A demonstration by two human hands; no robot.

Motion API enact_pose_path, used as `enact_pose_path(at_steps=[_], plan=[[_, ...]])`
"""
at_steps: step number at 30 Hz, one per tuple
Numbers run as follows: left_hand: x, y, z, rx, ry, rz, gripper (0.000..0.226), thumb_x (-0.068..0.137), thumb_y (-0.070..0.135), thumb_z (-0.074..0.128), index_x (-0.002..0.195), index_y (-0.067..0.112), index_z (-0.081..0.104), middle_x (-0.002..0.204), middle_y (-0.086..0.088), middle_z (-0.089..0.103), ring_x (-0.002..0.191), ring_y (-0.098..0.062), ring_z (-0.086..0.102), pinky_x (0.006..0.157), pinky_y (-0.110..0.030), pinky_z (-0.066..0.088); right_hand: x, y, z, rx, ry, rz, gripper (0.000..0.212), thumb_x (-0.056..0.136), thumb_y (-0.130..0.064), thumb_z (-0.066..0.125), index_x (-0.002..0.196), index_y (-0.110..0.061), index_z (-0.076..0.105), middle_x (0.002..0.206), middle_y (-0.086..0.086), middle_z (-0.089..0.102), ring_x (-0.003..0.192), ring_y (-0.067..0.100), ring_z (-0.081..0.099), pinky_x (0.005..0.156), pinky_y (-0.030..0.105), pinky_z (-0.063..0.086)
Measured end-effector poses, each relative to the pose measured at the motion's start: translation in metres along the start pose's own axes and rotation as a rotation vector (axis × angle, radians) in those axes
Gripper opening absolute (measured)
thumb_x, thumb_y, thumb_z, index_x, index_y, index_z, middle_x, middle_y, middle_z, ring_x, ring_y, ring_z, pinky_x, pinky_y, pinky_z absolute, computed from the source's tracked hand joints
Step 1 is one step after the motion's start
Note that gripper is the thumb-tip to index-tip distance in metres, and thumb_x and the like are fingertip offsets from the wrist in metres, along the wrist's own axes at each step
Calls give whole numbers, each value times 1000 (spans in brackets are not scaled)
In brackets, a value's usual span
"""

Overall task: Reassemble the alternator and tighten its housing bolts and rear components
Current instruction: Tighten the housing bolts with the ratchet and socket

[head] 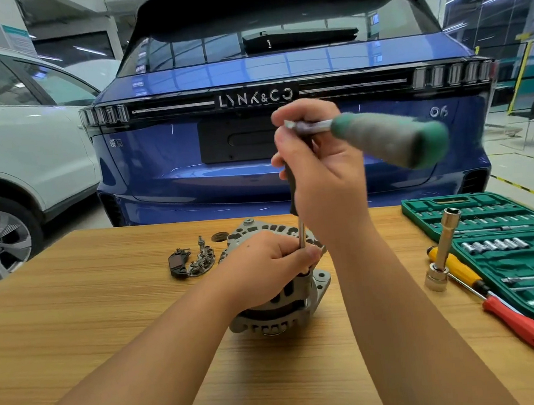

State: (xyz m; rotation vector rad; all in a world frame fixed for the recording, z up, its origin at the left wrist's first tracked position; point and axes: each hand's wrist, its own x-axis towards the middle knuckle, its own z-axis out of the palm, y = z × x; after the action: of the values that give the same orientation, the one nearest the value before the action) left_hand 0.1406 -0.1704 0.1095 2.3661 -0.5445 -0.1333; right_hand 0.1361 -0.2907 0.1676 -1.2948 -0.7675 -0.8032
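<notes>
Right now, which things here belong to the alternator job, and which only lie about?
In the job:
- alternator, steadied by the left hand
- ratchet and its extension bar, gripped by the right hand
- loose rear parts, waiting

Lying about:
- socket set case
- upright long socket
- yellow screwdriver
- red screwdriver

Both forearms are showing bare from the lower edge of view up to the wrists; no sleeve edge is appearing on either arm. The left hand [264, 264] and the right hand [321, 171] are showing as bare, with no gloves. Fingernails are appearing short and plain where they can be seen. Nothing is showing at either wrist.
</notes>
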Motion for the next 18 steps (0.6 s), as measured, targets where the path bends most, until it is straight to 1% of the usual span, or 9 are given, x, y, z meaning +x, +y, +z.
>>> enact_pose_path(at_steps=[3, 5, 7, 8, 10, 12, 14, 16, 18], plan=[[1, 0, 0, 5, 28, -22, 40, 96, 67, 41, 98, 44, 73, 98, 9, 75, 93, -15, 69, 81, -39, 56, -5, 0, -4, 153, -166, 74, 29, 95, -14, 41, 114, -29, 58, 108, 13, 61, 80, 28, 53, 69, 31, 47], [1, 0, 0, 8, 31, -23, 38, 96, 68, 42, 93, 46, 73, 97, 12, 75, 93, -13, 68, 77, -32, 54, 4, -7, -7, 300, -242, 202, 34, 86, -36, 47, 116, -25, 58, 104, 16, 61, 76, 30, 51, 67, 37, 46], [0, 0, -1, -1, 22, -12, 41, 95, 68, 42, 100, 43, 74, 105, 7, 75, 103, -20, 68, 85, -39, 55, 17, -12, -7, 346, -243, 392, 50, 66, -46, 58, 111, -23, 57, 88, 9, 63, 67, 28, 53, 62, 36, 45], [0, 0, -1, 1, 15, -4, 41, 96, 68, 42, 104, 42, 74, 108, 5, 75, 106, -23, 68, 90, -43, 55, 20, -11, -8, 356, -222, 448, 46, 69, -41, 63, 111, -22, 58, 83, 6, 63, 65, 27, 55, 59, 34, 47], [-1, 1, -2, 22, 12, 10, 39, 98, 66, 43, 108, 43, 73, 109, 8, 75, 106, -21, 68, 92, -45, 54, 16, -9, -9, 374, -142, 437, 29, 91, -30, 61, 118, -21, 59, 86, 3, 64, 67, 22, 60, 58, 33, 51], [-1, 1, -2, 47, 11, 18, 37, 99, 64, 43, 108, 43, 72, 103, 9, 75, 98, -18, 69, 88, -42, 56, 6, -7, -9, 317, -72, 370, 29, 94, -29, 62, 121, -23, 56, 87, -3, 65, 74, 14, 60, 68, 30, 53], [-1, 1, -1, 57, 8, 41, 39, 100, 60, 42, 106, 38, 73, 88, 3, 74, 78, -18, 67, 77, -40, 57, 0, -8, -2, 171, 53, 312, 38, 91, -31, 71, 122, -21, 53, 88, -4, 64, 75, 6, 60, 70, 22, 51], [-1, 1, 0, 61, 22, 72, 42, 102, 55, 42, 102, 28, 74, 67, 4, 67, 54, -8, 55, 60, -27, 51, -2, -9, 9, 15, 201, 248, 38, 89, -31, 78, 116, -21, 54, 94, -3, 66, 77, 2, 63, 70, 16, 51], [0, 1, 0, 59, 29, 77, 42, 103, 50, 42, 97, 22, 73, 54, 11, 57, 45, -2, 45, 47, -15, 40, -2, -11, 15, -54, 278, 211, 37, 87, -32, 80, 112, -24, 54, 98, -2, 67, 82, 1, 65, 72, 14, 51]])
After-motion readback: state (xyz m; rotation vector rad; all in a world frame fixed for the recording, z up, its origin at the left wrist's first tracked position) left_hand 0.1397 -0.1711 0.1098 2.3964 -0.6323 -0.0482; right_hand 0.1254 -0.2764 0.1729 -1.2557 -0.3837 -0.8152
